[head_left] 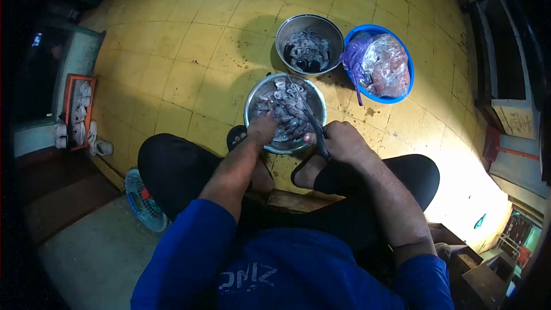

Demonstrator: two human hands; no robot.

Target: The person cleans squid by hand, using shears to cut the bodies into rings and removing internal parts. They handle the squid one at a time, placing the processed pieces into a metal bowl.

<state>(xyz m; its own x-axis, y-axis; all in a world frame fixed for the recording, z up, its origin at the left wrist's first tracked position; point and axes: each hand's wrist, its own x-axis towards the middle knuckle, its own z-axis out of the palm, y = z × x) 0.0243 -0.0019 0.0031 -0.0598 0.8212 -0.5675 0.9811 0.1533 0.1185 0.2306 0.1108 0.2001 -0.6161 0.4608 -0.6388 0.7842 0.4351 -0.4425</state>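
Note:
A metal bowl [251, 95] on the floor between my feet holds grey-white squid [294, 116], with some ring-shaped pieces on top. My left hand [263, 127] reaches over the bowl's near left side, its fingers curled down into the squid; what they grip is hidden. At the bowl's right rim, my right hand [342, 140] is closed around a long, dark, narrow tool that looks like a knife [313, 117]. Its thin end slants up and left across the bowl.
Behind stands a second metal bowl [279, 46] with squid in dark liquid. Beside it, a blue basin [410, 74] holds plastic bags. A shoe rack [71, 106] is at the left, a fan [138, 198] near my left knee, and wet yellow tiles [218, 51] surround the bowls.

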